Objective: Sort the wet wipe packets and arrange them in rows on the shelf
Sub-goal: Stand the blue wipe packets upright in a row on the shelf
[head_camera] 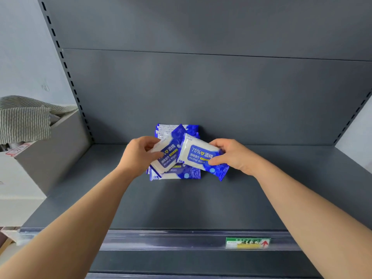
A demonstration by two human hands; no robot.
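left hand [138,155] and right hand [231,156] each pinch one packet [198,156] over the pile [175,174] at the far middle of the shelf [181,208]; packets look light, soft, slick-filmed; best held across the body, not the seams.

Looking like a shop, facing a dark grey metal shelf [201,202] of the retail display kind. Showing behind it a panelled back wall [201,87] running between 2 slotted uprights [66,63]. Carrying along the front edge a clear plastic label rail [171,240] holding 1 green, white and yellow price tag [247,243] with a red arrow. Stocking identical blue-and-white wipe packets [177,175] reading 75%, lying piled near the back — goods in multiples. Standing beside a grey carton [60,154] bearing a stuck-on label, off to the left.
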